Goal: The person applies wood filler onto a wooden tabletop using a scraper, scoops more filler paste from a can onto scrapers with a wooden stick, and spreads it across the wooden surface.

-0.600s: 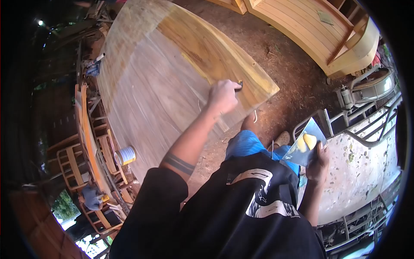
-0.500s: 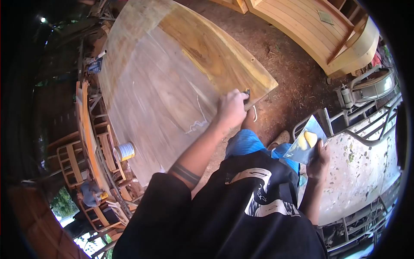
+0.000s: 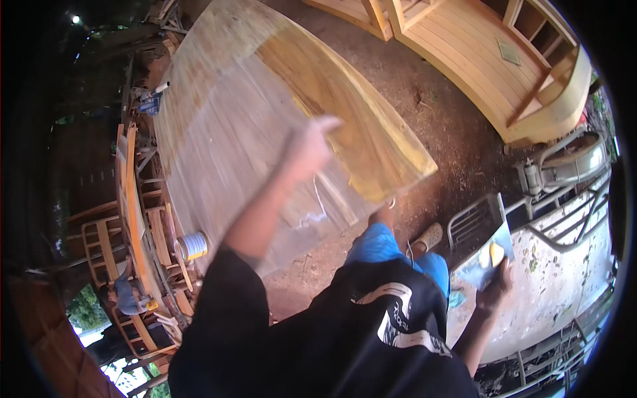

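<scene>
Clock directions are as the worker faces, centred on the view.

From where I stand, the wooden panel [image 3: 232, 126] spreads from 9 round to 1 o'clock, pointed in outline. Most of it is greyish; a band of golden grain [image 3: 371, 126] runs along its edge toward 1 o'clock. A pale streak [image 3: 312, 217] marks it near the end closest to the worker.

The left hand [image 3: 306, 151] is over the panel at 12 o'clock, one finger extended toward 1. The hand is blurred: I cannot tell whether it grips anything or touches the wood.

The right hand [image 3: 496, 292], at 4 o'clock, is clamped on the edge of a thin plate [image 3: 472, 273]. The plate is tilted and bears a lump of yellow paste [image 3: 496, 255], close to the fingers.

A can [image 3: 194, 247] sits at 8 o'clock, by the panel's edge; its support is unclear. An orange board [image 3: 135, 192] stands at 9. At 1 to 2 o'clock is a light timber structure [image 3: 458, 73], separated from the panel by brown ground [image 3: 464, 162]. A scuffed white sheet [image 3: 564, 285] lies at 4, beyond the right hand. One shoe [image 3: 431, 235] shows between 3 and 4.
</scene>
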Tool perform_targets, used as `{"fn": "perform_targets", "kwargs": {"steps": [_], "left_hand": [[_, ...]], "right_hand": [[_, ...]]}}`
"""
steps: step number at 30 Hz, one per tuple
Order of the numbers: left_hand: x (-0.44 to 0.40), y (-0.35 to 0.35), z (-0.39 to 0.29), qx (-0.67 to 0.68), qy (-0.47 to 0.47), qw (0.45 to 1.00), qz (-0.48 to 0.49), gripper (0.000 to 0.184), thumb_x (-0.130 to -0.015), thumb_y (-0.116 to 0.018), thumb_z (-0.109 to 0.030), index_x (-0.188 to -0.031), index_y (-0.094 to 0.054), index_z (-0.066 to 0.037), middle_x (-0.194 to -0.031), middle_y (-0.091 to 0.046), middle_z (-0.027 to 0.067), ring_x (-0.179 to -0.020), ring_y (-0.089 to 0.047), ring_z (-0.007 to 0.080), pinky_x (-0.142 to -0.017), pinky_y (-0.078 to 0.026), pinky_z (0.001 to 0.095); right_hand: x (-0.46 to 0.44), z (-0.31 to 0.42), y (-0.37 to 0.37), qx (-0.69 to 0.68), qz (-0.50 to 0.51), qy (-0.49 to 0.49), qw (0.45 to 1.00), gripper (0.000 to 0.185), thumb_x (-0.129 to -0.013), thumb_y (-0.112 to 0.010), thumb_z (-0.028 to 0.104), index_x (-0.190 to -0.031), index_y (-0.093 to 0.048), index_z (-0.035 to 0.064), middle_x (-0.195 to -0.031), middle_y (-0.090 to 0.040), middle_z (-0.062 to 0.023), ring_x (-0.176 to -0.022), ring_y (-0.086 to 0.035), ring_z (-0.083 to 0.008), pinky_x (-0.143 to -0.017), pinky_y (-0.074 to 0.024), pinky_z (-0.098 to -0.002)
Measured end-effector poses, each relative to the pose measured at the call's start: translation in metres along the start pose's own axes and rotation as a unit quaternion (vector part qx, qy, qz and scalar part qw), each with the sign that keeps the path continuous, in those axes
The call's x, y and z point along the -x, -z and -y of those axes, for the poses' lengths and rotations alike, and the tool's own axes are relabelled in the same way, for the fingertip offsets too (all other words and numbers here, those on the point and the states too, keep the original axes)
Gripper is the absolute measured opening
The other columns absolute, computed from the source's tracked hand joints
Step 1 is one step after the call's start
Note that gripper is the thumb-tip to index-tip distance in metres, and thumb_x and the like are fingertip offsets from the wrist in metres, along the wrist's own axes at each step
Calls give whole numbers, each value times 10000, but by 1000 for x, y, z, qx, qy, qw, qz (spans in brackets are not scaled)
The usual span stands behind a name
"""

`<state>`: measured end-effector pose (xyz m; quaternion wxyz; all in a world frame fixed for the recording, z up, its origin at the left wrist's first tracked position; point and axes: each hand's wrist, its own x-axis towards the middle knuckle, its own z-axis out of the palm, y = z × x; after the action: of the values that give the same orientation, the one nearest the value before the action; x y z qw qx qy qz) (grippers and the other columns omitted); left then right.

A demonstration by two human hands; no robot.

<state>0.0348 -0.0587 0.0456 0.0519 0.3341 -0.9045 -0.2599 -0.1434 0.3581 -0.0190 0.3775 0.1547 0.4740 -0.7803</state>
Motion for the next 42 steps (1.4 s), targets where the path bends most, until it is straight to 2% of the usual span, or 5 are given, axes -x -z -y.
{"fn": "perform_targets", "kwargs": {"steps": [11,19,24,27,42], "left_hand": [[-285,153,366,-156,138,978,-12,313,-708,-507,-64,-980,-663,-77,-880,-637,209,-837,-623,318,-720,-492,374],[-160,44,274,-178,59,980,-63,334,-738,-502,-18,-1031,-643,-94,-1039,-611,155,-1003,-568,290,-854,-449,380],[-163,112,249,-101,74,991,46,379,-695,-497,33,-1025,-642,-85,-1009,-621,174,-992,-572,315,-829,-459,352],[-251,160,312,-128,103,986,9,393,-674,-508,38,-1024,-647,-77,-915,-646,180,-864,-617,319,-741,-479,351],[-212,101,268,-66,149,967,197,556,-579,-479,94,-1067,-658,-102,-995,-620,136,-884,-571,246,-736,-458,294]], "right_hand": [[-21,-25,-64,80,-231,107,964,420,-927,-424,348,-1186,-482,22,-1119,-505,-67,-1026,-482,-192,-917,-364,-344],[-59,-41,-71,73,-56,31,995,437,-923,-458,323,-1221,-461,4,-1128,-520,-74,-1010,-502,-179,-894,-389,-332],[-75,-51,-128,123,-136,78,980,422,-925,-455,306,-1206,-467,-8,-1114,-534,-91,-1009,-506,-192,-900,-386,-337],[-78,-42,-124,75,55,45,995,489,-946,-423,306,-1293,-387,-37,-1240,-467,-103,-1117,-448,-198,-965,-337,-352],[-59,-55,-101,94,-31,27,995,333,-939,-458,253,-1162,-461,5,-1045,-546,-86,-933,-546,-177,-829,-444,-311]]}}
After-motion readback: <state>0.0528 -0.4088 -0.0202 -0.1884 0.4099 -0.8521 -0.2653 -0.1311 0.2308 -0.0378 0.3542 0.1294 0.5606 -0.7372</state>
